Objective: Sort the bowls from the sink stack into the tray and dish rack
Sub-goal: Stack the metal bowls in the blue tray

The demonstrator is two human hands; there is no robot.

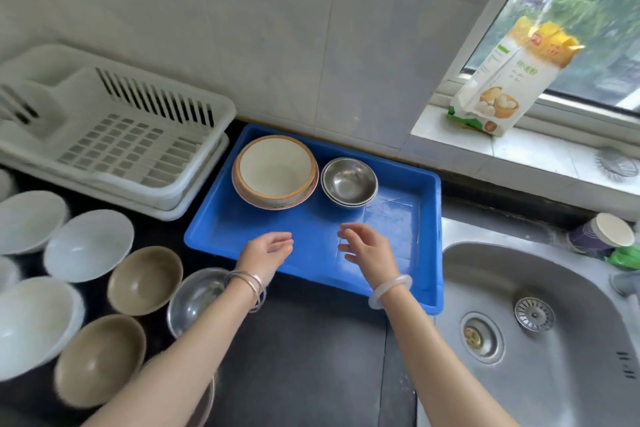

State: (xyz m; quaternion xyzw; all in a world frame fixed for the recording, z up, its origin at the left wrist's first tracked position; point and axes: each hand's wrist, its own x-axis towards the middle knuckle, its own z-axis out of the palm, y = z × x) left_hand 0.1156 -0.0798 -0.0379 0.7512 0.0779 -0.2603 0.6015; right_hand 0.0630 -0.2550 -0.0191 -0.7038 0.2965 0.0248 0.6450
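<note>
On my far left the white slatted plastic dish rack (114, 135) sits on the dark desk (311, 357). White ceramic bowls (88, 246) and tan bowls (145, 281) are spread in front of it. The blue plastic tray (242, 218) holds a cream bowl stack (275, 166) beside stacked steel bowls (349, 180). My left hand (268, 250) and right hand (367, 250) hover over the tray, fingers loose, holding nothing. The steel sink (554, 374) lies to the right.

We see a blue tray (221, 229) of smooth, glossy plastic beside a white dish rack (114, 135) of duller plastic. The nested small bowls (349, 182) gleam as polished metal, and the large cream bowl (275, 172) looks like glazed ceramic. The sink (571, 340) is brushed steel, the counter (304, 364) dark and matt, and the wall tiles (277, 28) faintly glossy.
</note>
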